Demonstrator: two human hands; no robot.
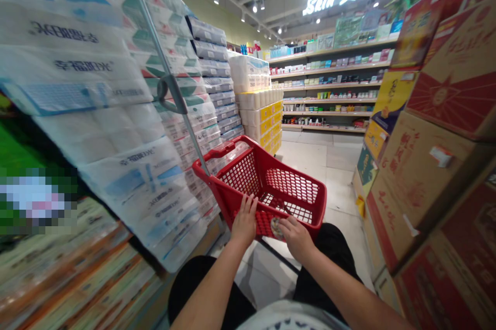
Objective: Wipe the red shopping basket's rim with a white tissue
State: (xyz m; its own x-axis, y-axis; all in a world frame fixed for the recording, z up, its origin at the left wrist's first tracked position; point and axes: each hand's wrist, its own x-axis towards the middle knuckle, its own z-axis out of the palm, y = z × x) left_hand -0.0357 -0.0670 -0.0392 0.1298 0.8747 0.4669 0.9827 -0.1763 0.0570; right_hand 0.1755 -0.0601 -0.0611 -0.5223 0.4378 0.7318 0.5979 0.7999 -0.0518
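Observation:
A red plastic shopping basket cart [296,165] with lattice walls stands in front of me, its inside bare. My left hand [245,219] rests on the near side of the basket, fingers stretched over the rim. To its right, my right hand [296,237] is closed on a crumpled, light patterned cloth [276,228], pressed against the basket's outer wall. From the basket's left end a grey metal pole with a grey handle [173,93] rises, tilted to the left.
Stacked tissue packs [155,165] line the left, close to the cart. Cardboard cartons [422,175] are piled on the right. Shelves of small goods [333,82] stand at the back, beyond the tiled floor [337,157].

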